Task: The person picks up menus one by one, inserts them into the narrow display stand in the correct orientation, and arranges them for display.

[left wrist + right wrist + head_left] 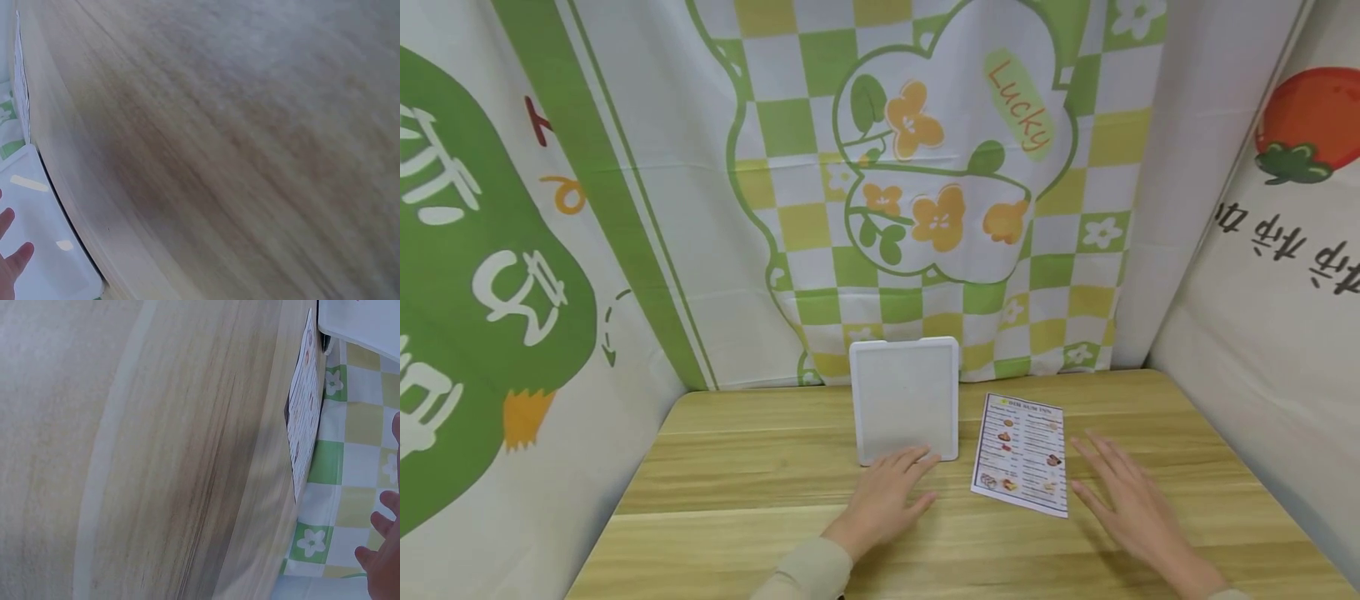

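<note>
"Where to find the board (906,400)?"
"Standing on the table (737,475), near the back edge; see a menu (1022,458) right of it, past a narrow gap."
"And hands?"
"See left hand (883,500) at its lower edge, right hand (1126,500) farther right, both with fingers apart. Note wide room on its left."

Glossy plastic board (906,400), paper menu (1021,455), wood-grain tabletop (737,475).

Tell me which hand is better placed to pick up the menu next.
Right, most likely: the right hand is open, close beside the menu. The left hand is farther from it, at the white board's lower edge.
</note>
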A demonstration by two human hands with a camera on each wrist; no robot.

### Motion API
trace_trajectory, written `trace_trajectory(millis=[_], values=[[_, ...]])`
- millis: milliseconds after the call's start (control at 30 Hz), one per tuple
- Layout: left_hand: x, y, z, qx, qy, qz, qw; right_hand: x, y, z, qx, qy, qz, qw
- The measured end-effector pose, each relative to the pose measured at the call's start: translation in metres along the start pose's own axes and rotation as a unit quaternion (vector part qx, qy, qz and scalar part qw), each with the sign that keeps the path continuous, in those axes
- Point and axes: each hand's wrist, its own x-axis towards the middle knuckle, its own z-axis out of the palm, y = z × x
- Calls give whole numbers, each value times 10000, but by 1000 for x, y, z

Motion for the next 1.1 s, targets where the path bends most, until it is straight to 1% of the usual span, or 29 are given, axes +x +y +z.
trace_trajectory(millis=[233,467,567,667,833,1100], values=[[7,6,1,-14,-36,111,9999,1,3,4,163,-35,-158,9997],[15,12,3,-101,-224,119,9996,0,2,10,281,-147,-151,9994],[19,14,7,-105,-281,119,9995,0,2,14,320,-222,-95,9992],[22,16,11,-143,-332,124,9993,0,3,17,320,-235,-126,9991],[27,18,17,-203,-346,168,9991,0,5,24,404,-332,-168,9985],[34,22,26,-174,-332,289,9989,1,8,31,517,-566,-66,9970]])
